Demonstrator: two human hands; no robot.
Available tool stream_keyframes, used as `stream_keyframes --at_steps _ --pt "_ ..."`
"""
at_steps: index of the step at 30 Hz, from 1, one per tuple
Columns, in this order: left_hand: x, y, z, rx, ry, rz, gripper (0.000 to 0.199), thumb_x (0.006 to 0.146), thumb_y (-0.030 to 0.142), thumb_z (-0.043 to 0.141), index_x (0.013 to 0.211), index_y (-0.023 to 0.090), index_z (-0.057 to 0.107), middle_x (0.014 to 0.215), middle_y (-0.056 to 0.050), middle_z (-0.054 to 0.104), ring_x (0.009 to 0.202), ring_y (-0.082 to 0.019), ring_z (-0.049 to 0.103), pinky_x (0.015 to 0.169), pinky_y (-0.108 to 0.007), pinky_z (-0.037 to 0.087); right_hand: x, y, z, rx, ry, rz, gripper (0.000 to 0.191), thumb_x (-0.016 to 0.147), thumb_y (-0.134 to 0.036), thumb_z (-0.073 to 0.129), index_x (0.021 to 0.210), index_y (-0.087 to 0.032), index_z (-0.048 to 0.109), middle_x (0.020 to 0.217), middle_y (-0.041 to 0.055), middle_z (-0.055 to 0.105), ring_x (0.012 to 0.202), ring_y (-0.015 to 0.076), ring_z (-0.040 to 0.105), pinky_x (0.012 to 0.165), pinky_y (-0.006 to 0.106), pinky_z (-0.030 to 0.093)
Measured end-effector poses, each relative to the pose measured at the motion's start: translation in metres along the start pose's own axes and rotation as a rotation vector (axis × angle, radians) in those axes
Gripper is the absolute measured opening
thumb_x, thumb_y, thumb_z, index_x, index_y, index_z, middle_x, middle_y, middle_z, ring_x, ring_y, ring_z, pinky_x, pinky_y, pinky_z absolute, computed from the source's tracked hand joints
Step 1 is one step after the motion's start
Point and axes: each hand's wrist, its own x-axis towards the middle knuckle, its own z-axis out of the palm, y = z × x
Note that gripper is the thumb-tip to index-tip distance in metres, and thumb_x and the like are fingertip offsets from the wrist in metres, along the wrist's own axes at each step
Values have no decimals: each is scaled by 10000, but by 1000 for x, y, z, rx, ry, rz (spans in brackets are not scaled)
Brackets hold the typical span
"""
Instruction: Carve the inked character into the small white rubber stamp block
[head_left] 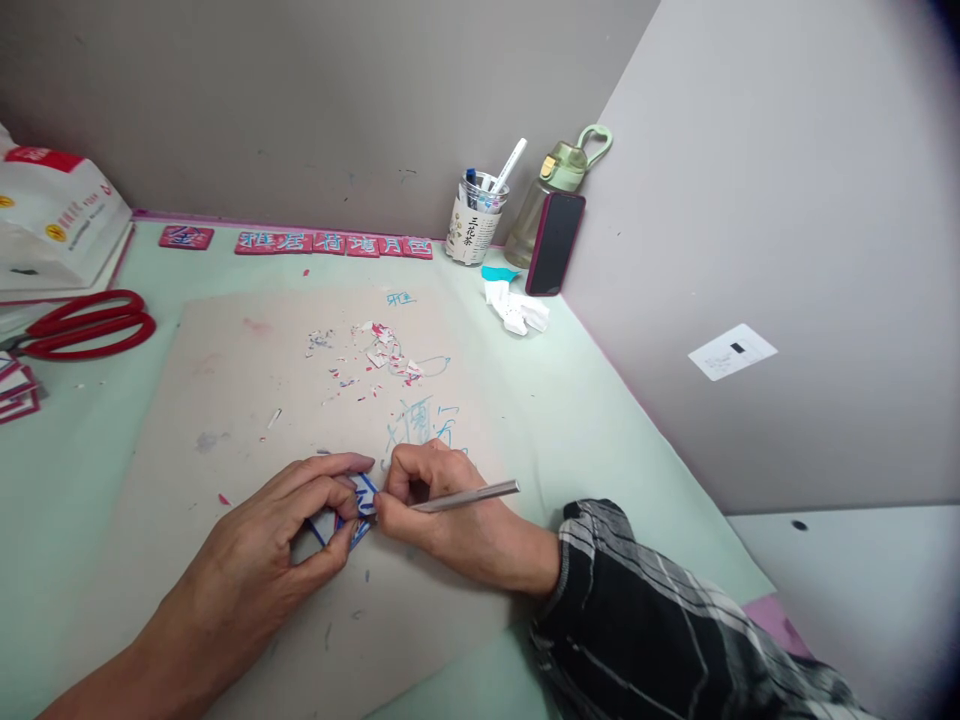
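several pens (501, 172) stand in a paper cup (471, 232) (bottle (541, 200) beside).

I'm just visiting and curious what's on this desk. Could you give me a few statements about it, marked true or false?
1. The right hand holds a thin metal tool. True.
2. The left hand pins down a small blue-edged piece. True.
3. The red scissors lie beside the phone. False: they lie at the far left; the phone leans on the bottle.
4. The cup is empty. False: it holds pens.
5. Paper scraps lie on the brown board. True.
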Motion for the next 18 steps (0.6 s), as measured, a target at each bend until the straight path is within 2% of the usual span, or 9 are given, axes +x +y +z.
stream_keyframes --at_steps 3,10,18 --pt "0 0 0 -17 8 16 113 927 346 551 845 315 622 1173 20 731 1021 -199 733 856 -268 603 0 0 2 -39 16 -16 334 807 -136 681 610 -206 421 568 -92 436 618 108 411 730 271 352" --pt "-1 -2 2 -17 1 15 105 928 341 560 846 315 619 1206 29 717 1056 -202 721 867 -272 603 -1 3 0 -57 -26 -53 347 818 -155 675 627 -215 392 599 -82 450 643 118 411 753 271 369" --pt "-3 -2 1 8 -36 -28 114 938 370 562 859 321 628 1239 38 711 1027 -178 732 789 -220 591 1 2 -1 41 -28 -4 289 821 -165 645 637 -213 427 573 -91 422 569 96 368 572 244 298"
